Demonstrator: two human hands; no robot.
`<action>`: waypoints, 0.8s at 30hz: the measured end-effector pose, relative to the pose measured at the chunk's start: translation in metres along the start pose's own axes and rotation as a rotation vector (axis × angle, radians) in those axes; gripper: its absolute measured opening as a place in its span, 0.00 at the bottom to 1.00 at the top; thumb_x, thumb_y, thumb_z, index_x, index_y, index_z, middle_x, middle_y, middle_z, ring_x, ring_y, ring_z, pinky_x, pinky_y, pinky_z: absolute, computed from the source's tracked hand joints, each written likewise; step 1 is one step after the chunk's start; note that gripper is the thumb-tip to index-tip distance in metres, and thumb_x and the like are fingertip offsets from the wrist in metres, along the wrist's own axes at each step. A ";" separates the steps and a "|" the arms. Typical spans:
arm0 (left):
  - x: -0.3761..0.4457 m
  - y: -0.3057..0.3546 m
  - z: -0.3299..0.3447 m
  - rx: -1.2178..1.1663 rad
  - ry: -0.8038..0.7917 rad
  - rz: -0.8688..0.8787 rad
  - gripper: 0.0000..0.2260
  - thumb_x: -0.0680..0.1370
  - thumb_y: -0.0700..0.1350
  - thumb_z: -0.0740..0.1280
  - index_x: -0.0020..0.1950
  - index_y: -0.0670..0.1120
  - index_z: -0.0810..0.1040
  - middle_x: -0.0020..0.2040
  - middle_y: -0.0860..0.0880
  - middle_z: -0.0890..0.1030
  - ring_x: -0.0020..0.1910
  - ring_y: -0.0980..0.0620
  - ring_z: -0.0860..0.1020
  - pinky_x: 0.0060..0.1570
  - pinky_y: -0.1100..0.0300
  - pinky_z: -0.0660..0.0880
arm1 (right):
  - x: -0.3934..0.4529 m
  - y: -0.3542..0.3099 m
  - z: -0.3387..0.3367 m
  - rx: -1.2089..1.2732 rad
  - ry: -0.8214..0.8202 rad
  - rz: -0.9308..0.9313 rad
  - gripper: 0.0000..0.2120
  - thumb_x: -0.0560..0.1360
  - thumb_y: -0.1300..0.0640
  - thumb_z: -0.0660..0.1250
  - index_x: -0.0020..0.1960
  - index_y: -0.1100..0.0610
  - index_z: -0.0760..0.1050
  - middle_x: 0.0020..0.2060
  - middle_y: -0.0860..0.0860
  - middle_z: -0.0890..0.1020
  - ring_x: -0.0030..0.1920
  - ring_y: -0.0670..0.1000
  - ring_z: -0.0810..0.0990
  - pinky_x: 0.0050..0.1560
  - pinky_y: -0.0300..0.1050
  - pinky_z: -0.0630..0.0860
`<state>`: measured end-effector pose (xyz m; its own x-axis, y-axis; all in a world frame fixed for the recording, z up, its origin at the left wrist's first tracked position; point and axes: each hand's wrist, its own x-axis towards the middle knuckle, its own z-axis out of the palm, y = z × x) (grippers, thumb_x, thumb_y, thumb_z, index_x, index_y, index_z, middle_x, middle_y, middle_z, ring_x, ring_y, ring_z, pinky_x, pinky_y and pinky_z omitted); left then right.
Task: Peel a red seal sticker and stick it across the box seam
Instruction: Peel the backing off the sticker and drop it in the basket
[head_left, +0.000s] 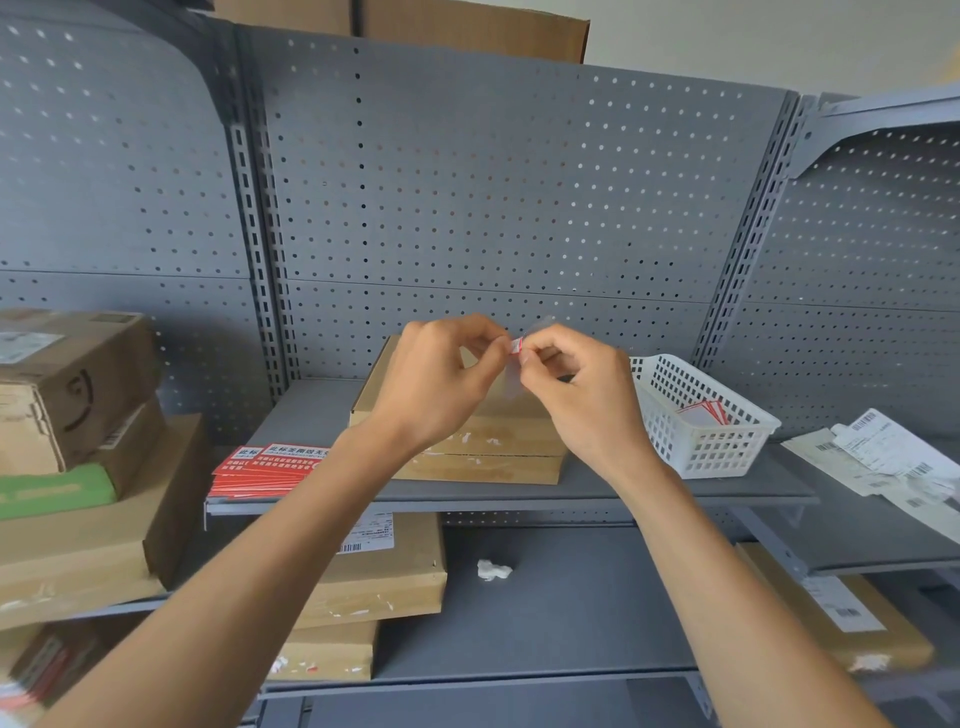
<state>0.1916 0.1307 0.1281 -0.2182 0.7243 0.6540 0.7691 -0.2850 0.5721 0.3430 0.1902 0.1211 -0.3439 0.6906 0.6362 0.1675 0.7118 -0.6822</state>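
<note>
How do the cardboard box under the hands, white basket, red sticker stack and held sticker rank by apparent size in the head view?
1. cardboard box
2. white basket
3. red sticker stack, close to the basket, unsure
4. held sticker

Red seal sticker, pinched between the fingertips of my left hand and my right hand: glossy paper face, red with white. Backing strip hanging from it: thin translucent film, smooth. Box under my hands: matt brown corrugated cardboard, with shiny clear tape and torn white label scraps on its front. Shelf: painted grey metal, matt and smooth. Back panel: the same grey metal, perforated. Basket: white moulded plastic lattice, slightly glossy. Stack of red stickers: glossy printed sheets. Shipping labels: thin white paper, creased.
</note>
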 end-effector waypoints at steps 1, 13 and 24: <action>0.001 0.000 -0.001 -0.012 0.012 -0.010 0.08 0.81 0.46 0.68 0.45 0.49 0.85 0.42 0.53 0.87 0.20 0.66 0.69 0.26 0.72 0.60 | 0.000 0.000 0.000 0.000 0.008 0.010 0.06 0.76 0.63 0.69 0.41 0.55 0.81 0.35 0.46 0.84 0.37 0.51 0.81 0.40 0.35 0.74; 0.014 -0.019 -0.009 -0.356 0.112 -0.280 0.12 0.79 0.39 0.66 0.38 0.43 0.84 0.37 0.51 0.86 0.37 0.59 0.81 0.41 0.73 0.73 | 0.006 0.011 -0.008 0.097 0.044 0.154 0.05 0.75 0.67 0.67 0.41 0.61 0.80 0.38 0.60 0.83 0.35 0.48 0.82 0.41 0.37 0.74; 0.019 -0.040 -0.020 -0.487 0.252 -0.437 0.12 0.79 0.43 0.68 0.37 0.46 0.86 0.40 0.53 0.88 0.39 0.57 0.81 0.42 0.61 0.71 | 0.012 0.030 -0.025 0.137 0.175 0.266 0.06 0.76 0.65 0.66 0.43 0.60 0.81 0.35 0.52 0.83 0.33 0.49 0.82 0.46 0.50 0.79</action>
<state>0.1443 0.1429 0.1273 -0.6240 0.6858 0.3745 0.2354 -0.2920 0.9270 0.3666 0.2235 0.1170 -0.1389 0.8698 0.4734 0.1001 0.4879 -0.8671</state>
